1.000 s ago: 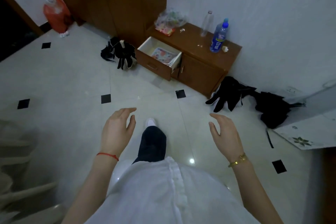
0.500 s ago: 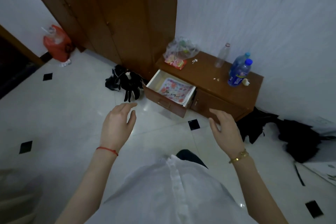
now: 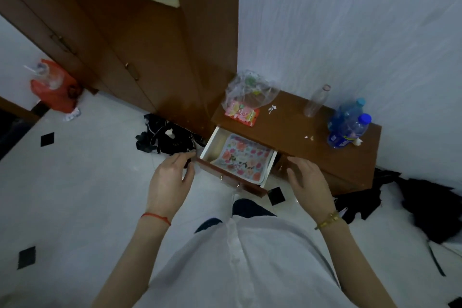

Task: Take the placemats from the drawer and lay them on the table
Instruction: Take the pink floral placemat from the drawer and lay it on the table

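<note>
Scene: we are reaching toward the open drawer [image 3: 252, 184] of a low cabinet [image 3: 325, 142].
Placemats [image 3: 243, 156]: lying flat inside, long axis running left-right.
Hands: left hand [image 3: 171, 179] and right hand [image 3: 308, 181] are flanking it, fingers loosely spread, holding nothing; left appears nearer.

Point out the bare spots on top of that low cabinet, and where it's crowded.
On the low cabinet, one bare patch lies between the snack packet and the blue bottles, in front of the empty clear bottle. The left end is crowded by the plastic bag; the right end by the bottles.
</note>
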Demonstrator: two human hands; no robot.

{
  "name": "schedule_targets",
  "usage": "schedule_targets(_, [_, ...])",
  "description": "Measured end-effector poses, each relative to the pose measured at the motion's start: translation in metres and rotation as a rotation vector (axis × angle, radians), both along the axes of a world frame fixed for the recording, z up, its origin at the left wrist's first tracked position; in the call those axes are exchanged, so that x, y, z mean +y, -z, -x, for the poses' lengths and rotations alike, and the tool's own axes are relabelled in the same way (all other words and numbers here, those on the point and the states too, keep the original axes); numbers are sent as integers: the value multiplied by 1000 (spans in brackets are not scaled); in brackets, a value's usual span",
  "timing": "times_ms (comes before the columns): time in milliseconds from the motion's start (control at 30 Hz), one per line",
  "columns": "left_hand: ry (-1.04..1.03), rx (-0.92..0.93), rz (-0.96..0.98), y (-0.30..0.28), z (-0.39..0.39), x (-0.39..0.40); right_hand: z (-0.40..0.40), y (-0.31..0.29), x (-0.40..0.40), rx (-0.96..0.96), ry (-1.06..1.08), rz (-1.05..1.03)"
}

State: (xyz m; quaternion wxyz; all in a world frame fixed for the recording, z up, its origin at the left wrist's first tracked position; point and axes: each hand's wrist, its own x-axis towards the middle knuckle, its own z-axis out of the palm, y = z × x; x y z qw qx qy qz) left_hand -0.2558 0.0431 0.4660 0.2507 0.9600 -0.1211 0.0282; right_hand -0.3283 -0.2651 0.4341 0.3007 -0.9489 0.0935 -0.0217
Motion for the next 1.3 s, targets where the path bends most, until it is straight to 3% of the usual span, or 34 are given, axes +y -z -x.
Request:
schedule_targets(200, [114, 32, 16, 10, -90, -13, -72, 6, -4, 23, 37, 64])
schedule_targets(467, [395, 90, -24, 65, -172, -18, -96, 56, 23, 84, 290, 21])
schedule_targets(700, [496, 180, -99, 175, -215, -25, -113, 154, 43, 243, 469, -28])
schedule_targets(967, [490, 340, -243, 346, -230, -47, -128, 311, 39, 369, 560, -55])
schedule_targets(1100, [449, 456, -240, 420, -231, -59, -129, 374, 34, 366, 598, -49])
schedule_targets(1300, [322, 583, -332, 480, -231, -74, -125, 422, 35, 259, 610, 26])
